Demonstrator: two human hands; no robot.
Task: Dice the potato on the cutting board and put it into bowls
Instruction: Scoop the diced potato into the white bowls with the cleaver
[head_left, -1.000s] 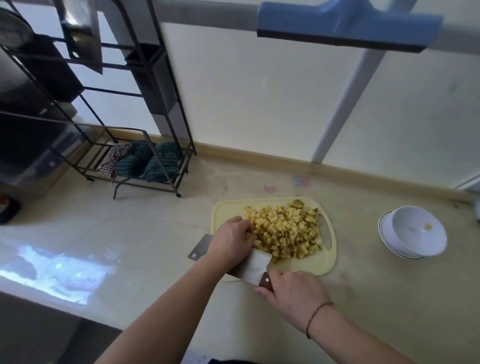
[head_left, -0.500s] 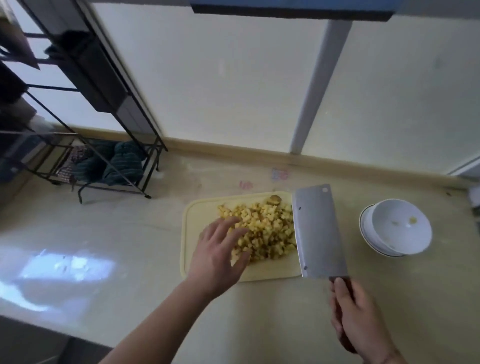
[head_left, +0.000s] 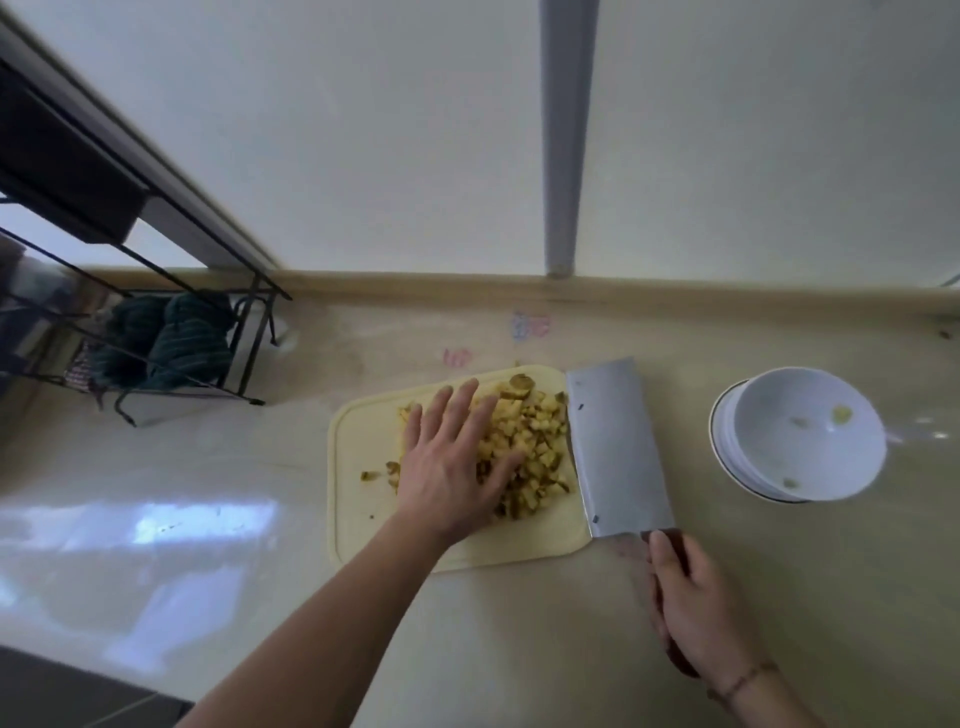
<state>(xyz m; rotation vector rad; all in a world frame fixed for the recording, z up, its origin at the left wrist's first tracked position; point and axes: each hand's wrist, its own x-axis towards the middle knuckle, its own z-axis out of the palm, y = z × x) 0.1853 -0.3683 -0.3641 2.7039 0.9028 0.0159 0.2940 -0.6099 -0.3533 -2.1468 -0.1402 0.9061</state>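
On the yellow cutting board (head_left: 358, 525) the diced potato (head_left: 535, 447) is heaped against the flat cleaver (head_left: 615, 447), which is laid at the board's right edge. The left hand (head_left: 452, 467) is spread open on the heap, holding nothing; the right hand (head_left: 696, 603) is closed around the cleaver handle. If the pile is pushed too quickly, cubes could be spilled over the blade onto the counter (head_left: 519, 649), or fingers brought against its edge. The stacked white bowls (head_left: 800, 436) stand well apart, so pieces may be dropped on the way.
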